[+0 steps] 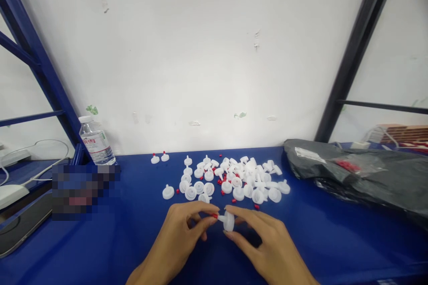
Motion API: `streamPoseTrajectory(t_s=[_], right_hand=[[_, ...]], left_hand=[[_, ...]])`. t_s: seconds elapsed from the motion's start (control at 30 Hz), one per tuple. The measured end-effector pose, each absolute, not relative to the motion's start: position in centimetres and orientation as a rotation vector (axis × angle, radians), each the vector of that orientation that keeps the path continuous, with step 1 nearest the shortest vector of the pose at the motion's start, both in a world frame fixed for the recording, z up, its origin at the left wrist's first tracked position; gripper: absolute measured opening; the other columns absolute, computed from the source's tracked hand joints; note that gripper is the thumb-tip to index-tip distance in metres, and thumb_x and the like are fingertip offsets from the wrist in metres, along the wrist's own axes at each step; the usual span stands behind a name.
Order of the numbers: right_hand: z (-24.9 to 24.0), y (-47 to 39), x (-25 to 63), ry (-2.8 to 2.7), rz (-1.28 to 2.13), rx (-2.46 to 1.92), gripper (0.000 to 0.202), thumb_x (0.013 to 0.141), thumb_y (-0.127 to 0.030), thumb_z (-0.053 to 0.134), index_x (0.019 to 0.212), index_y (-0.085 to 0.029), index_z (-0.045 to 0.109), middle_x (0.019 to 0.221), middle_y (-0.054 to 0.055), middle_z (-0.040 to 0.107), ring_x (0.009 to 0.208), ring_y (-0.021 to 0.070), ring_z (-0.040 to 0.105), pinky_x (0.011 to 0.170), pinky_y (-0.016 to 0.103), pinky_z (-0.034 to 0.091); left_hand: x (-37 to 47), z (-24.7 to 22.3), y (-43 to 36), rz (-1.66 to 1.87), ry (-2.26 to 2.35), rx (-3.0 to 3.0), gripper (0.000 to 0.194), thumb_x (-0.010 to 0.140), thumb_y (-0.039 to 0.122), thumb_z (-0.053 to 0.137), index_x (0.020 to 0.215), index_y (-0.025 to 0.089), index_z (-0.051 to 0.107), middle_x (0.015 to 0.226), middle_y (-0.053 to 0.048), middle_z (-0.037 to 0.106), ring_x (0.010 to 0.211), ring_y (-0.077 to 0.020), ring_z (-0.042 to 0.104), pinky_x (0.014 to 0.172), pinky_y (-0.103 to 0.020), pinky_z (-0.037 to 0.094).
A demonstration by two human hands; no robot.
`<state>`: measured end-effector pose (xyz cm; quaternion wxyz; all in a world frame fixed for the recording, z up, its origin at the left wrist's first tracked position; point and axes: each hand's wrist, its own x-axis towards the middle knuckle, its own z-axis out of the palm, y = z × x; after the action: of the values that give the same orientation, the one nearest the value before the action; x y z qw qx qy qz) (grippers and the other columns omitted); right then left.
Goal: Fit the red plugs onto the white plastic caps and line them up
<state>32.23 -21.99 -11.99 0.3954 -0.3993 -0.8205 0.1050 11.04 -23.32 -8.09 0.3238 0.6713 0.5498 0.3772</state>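
Observation:
Low in the head view, my left hand (187, 231) pinches a small red cap (215, 216) between thumb and forefinger. The cap is at the narrow tip of a white nozzle lid (229, 221), which my right hand (259, 240) grips by its round base. The lid lies sideways, its tip pointing left. Beyond my hands is a loose pile of white nozzle lids (238, 193), with small red caps (257, 207) scattered among them. Two white lids with red tips (155, 159) stand upright at the back left.
A water bottle (96, 142) stands at the left near the wall. A phone (25, 225) and a white cable (40, 172) are at the far left. At the right, a dark plastic bag (361, 173) lies on the blue table (133, 222). Posts frame both sides.

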Motion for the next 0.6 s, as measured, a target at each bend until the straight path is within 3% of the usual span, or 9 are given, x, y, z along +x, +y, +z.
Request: streamPoseTrajectory(t_s=[0.13, 0.37, 0.6], right_hand=[[-11.8, -22.1, 32.3, -2.095, 0.194, -0.968, 0.032, 0.088, -0.027, 0.07, 0.12, -0.026, 0.068, 0.112, 0.004, 0.077, 0.097, 0.0243, 0.075, 0.09, 0.038, 0.06], [-11.4, -22.2, 32.3, -2.098, 0.204, -0.868, 0.03, 0.091, -0.026, 0.068, 0.121, -0.022, 0.069, 0.113, 0.005, 0.076, 0.099, 0.0212, 0.074, 0.089, 0.029, 0.06], [-11.7, -22.4, 32.7, -2.159, 0.245, -0.896, 0.034, 0.094, -0.027, 0.063, 0.127, -0.021, 0.067, 0.121, 0.005, 0.074, 0.107, 0.0222, 0.072, 0.094, 0.03, 0.059]], left_hand=[[10.9, -8.4, -23.2, 0.982, 1.456, 1.752, 0.026, 0.084, 0.038, 0.067, 0.101, 0.022, 0.08, 0.075, -0.003, 0.075, 0.056, -0.015, 0.063, 0.058, -0.024, 0.048], [10.7, -8.8, -23.1, 0.923, 1.412, 1.86, 0.022, 0.091, 0.034, 0.061, 0.096, 0.024, 0.08, 0.074, 0.0, 0.075, 0.062, -0.0142, 0.065, 0.061, -0.022, 0.046], [10.6, -9.1, -23.4, 0.955, 1.344, 2.168, 0.028, 0.099, 0.028, 0.049, 0.101, 0.024, 0.077, 0.073, 0.0, 0.073, 0.067, -0.0134, 0.067, 0.067, -0.021, 0.046]])
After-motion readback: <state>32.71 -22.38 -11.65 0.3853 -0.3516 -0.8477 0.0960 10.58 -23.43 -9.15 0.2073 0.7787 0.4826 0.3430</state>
